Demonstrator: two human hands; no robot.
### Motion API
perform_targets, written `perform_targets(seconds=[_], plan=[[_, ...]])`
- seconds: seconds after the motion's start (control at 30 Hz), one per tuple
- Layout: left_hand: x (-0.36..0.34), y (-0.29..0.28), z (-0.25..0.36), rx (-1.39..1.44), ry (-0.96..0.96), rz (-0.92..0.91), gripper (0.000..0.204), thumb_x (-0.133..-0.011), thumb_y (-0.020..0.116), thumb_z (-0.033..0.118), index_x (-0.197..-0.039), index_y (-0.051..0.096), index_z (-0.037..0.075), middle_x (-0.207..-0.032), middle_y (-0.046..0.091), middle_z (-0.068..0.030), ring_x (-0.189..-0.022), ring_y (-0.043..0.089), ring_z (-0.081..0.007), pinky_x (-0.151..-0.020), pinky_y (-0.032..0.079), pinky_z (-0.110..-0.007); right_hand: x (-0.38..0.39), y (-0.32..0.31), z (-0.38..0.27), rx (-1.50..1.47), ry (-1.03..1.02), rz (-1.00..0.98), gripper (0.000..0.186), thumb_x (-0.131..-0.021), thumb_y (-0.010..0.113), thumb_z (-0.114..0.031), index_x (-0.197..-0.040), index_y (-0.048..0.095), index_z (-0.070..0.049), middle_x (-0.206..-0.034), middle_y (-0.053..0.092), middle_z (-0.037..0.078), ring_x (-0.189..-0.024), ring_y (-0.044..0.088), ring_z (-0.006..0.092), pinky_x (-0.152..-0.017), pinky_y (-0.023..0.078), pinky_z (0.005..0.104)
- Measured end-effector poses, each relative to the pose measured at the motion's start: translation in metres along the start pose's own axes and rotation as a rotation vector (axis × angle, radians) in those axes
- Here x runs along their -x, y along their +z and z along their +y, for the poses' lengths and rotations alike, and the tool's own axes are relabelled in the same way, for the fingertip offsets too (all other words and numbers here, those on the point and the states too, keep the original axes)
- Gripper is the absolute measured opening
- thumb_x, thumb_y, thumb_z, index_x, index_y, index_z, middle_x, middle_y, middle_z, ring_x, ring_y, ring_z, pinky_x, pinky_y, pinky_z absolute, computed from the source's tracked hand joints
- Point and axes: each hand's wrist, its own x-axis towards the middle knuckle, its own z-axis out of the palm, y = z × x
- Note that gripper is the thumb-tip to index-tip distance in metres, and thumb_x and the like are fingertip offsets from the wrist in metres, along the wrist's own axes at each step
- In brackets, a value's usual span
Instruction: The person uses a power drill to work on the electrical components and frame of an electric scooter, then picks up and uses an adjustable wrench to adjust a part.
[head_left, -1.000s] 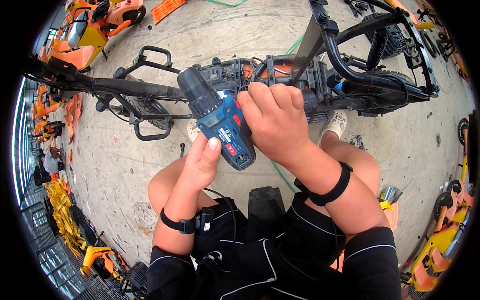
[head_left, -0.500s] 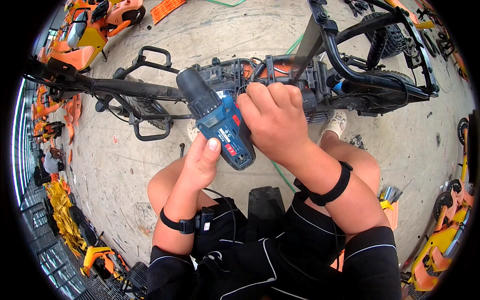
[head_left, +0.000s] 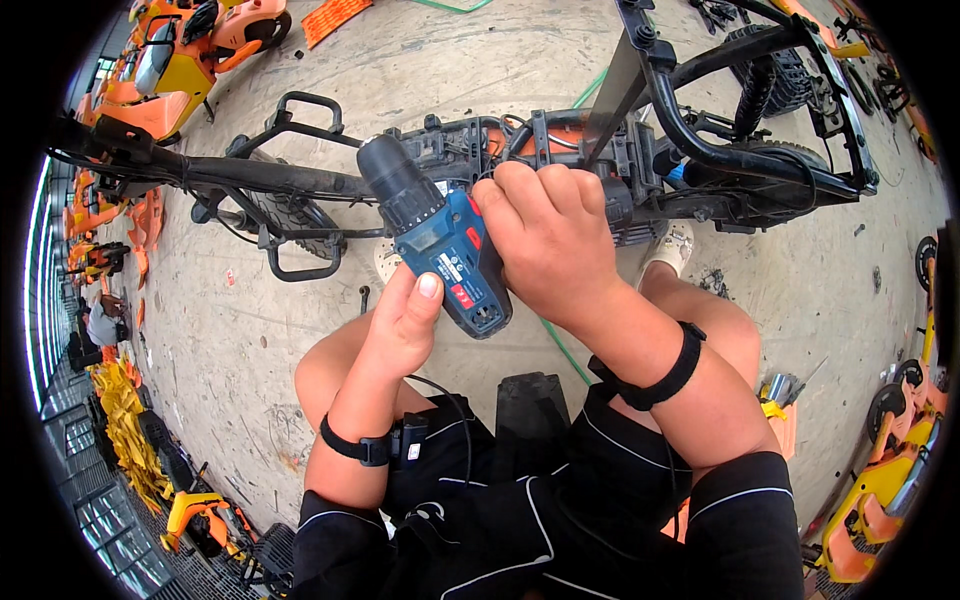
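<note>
Across the concrete floor (head_left: 240, 390), I look down on a black vehicle frame (head_left: 542, 140) stretching crosswise beyond the bent knees, with orange-and-yellow vehicles (head_left: 190, 70) standing at the upper left. Over the frame's near side I have the blue-and-black drill (head_left: 440, 240), raised and slanting. My right hand (head_left: 550, 225) wraps it from the right, fingers curled together and clamped on it, covering the handle. My left hand (head_left: 400, 325) grips the lower left of the housing, thumb flat against it, its other fingers hidden beneath. The drill's dark chuck (head_left: 390, 175) aims up and left, near the frame's long tube (whether the two touch, I cannot tell from up here). Around each forearm sits a black strap (head_left: 680, 375). A small red patch (head_left: 474, 238) shows on the drill's side.
</note>
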Motion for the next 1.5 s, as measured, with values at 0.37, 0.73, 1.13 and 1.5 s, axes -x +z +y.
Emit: perform_targets(seconds=[0.37, 0.73, 1.13, 1.5], plan=[[-0.0016, 0.0001, 0.0017, 0.001, -0.010, -0.010, 0.083, -0.096, 0.053, 0.066, -0.141, 0.047, -0.005, -0.126, 0.063, -0.0127, -0.115, 0.061, -0.0204, -0.103, 0.047, -0.036, -0.0007, -0.0029, 0.0009, -0.014, -0.001, -0.026, 0.016, -0.081, 0.062, -0.021, -0.094, 0.066, -0.013, -0.090, 0.051, 0.000, -0.088, 0.048, 0.0181, -0.082, 0.035, 0.0341], [-0.0024, 0.0016, 0.0020, 0.010, -0.005, -0.008, 0.083, -0.097, 0.053, 0.065, -0.141, 0.046, -0.005, -0.127, 0.062, -0.0128, -0.116, 0.060, -0.0203, -0.103, 0.047, -0.037, -0.0012, -0.0044, 0.0012, -0.024, 0.003, -0.057, 0.022, -0.080, 0.063, -0.020, -0.099, 0.067, -0.011, -0.094, 0.054, 0.000, -0.088, 0.049, 0.0183, -0.081, 0.036, 0.0343], [-0.0019, 0.0010, 0.0036, 0.016, 0.018, -0.042, 0.084, -0.097, 0.054, 0.063, -0.144, 0.043, -0.006, -0.129, 0.062, -0.0136, -0.117, 0.060, -0.0208, -0.104, 0.046, -0.037, -0.0016, -0.0048, 0.0020, -0.052, 0.006, -0.059, 0.019, -0.079, 0.063, -0.020, -0.095, 0.067, -0.011, -0.091, 0.051, 0.001, -0.090, 0.048, 0.0187, -0.083, 0.036, 0.0347], [0.0005, -0.0041, -0.0021, -0.006, 0.011, -0.048, 0.081, -0.098, 0.053, 0.062, -0.143, 0.044, -0.005, -0.129, 0.061, -0.0138, -0.117, 0.060, -0.0208, -0.104, 0.046, -0.037, -0.0005, -0.0052, 0.0025, -0.061, -0.001, -0.071, 0.015, -0.079, 0.062, -0.020, -0.092, 0.065, -0.012, -0.090, 0.051, 0.001, -0.089, 0.048, 0.0184, -0.083, 0.036, 0.0343]])
